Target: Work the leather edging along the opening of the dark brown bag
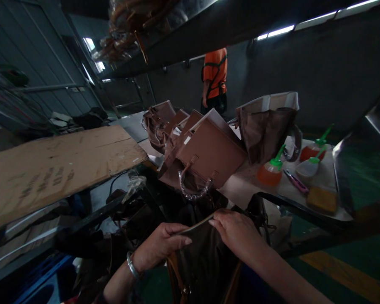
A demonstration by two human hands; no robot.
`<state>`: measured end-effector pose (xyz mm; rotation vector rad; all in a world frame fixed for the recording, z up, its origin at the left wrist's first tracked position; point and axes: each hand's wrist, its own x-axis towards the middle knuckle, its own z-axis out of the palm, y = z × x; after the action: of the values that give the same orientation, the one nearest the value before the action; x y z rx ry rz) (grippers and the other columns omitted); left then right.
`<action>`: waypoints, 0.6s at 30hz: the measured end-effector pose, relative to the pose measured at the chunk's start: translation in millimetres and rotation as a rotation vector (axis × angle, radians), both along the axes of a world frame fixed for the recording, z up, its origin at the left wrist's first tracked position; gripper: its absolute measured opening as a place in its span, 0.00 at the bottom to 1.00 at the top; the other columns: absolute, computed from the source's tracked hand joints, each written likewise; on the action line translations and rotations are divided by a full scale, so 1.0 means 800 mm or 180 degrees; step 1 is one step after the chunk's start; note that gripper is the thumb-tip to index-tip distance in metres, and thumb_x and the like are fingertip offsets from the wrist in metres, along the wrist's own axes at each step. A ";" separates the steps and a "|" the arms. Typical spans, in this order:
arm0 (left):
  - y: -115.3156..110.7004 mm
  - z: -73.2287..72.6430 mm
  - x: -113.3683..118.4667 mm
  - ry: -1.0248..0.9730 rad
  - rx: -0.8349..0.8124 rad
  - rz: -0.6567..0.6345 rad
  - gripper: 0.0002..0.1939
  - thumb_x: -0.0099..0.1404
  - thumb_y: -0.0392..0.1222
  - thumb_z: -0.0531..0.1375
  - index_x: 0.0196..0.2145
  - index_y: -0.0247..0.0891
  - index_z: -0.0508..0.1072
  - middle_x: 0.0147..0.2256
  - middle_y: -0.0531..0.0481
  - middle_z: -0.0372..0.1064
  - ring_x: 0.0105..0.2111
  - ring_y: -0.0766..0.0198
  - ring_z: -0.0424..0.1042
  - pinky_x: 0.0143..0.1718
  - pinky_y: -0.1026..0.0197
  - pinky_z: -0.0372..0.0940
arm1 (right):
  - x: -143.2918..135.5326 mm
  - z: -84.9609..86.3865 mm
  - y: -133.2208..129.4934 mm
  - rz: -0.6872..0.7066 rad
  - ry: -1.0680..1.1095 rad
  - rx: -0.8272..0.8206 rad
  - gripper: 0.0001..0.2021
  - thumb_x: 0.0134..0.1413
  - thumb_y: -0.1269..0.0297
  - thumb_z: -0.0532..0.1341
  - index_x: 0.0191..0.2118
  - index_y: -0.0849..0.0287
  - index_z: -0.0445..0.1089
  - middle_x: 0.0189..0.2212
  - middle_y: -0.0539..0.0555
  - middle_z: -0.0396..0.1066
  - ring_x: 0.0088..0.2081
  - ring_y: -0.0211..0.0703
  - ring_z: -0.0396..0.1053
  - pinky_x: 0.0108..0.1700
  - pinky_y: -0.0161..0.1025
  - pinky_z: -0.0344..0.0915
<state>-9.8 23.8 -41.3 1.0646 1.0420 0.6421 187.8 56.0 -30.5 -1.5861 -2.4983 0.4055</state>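
Note:
Both hands are on the upper edge of a dark brown handbag with tan straps, low in front of me. My left hand pinches the rim on the left between thumb and fingers. Further right along the same rim, my right hand grips it with curled fingers. Just beyond the hands, a brown tote bag with plastic-wrapped handles leans on several similar bags. Another brown bag stands upright at the right, its top showing a pale lining.
Squeeze bottles with green nozzles, one being an orange bottle, stand on the bench at right. Near them lie a pink-handled tool and a yellow sponge. Flat cardboard covers the left surface. A person in orange stands behind.

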 end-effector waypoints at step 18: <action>0.002 0.000 -0.001 0.0833 0.0674 0.0038 0.16 0.52 0.47 0.57 0.30 0.30 0.72 0.23 0.52 0.63 0.23 0.69 0.56 0.25 0.68 0.53 | 0.026 0.001 -0.025 0.1176 0.0598 0.0146 0.12 0.57 0.68 0.46 0.25 0.58 0.61 0.25 0.47 0.63 0.27 0.34 0.62 0.28 0.32 0.53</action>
<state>-10.3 25.4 -41.5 1.3545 1.2259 0.6444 208.8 36.2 -30.0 -1.0127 -2.6247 0.5112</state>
